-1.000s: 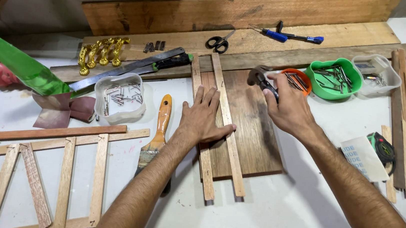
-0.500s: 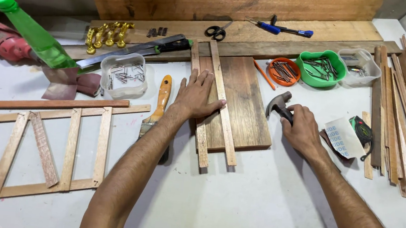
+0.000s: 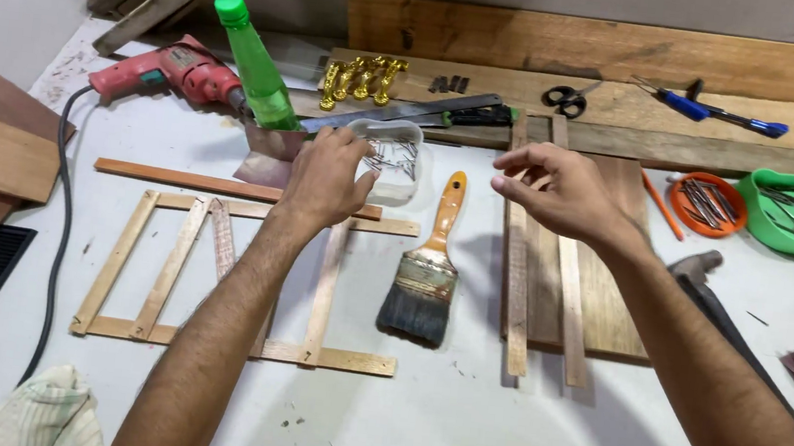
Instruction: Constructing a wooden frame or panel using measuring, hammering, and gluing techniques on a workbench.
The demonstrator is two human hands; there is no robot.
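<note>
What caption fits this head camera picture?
Left hand reaches into a clear tub of nails; right hand hovers above two wooden strips.

Both arms reach forward, bare to the elbow. The left hand (image 3: 328, 178) is stretched out flat, palm down, with its fingers (image 3: 357, 150) pointing ahead and a little apart. The right hand (image 3: 558, 189) is lifted up beside the left hand, apart from it. Its fingers (image 3: 521, 162) curl loosely and hold nothing.

Bare worktop (image 3: 513, 432) near side, free passage. Paintbrush (image 3: 423, 273) lies between slat frame (image 3: 215, 273) and board (image 3: 599, 264). Far edge crowded: bottle (image 3: 254, 65), drill (image 3: 162, 75), nail tub (image 3: 392, 159).
</note>
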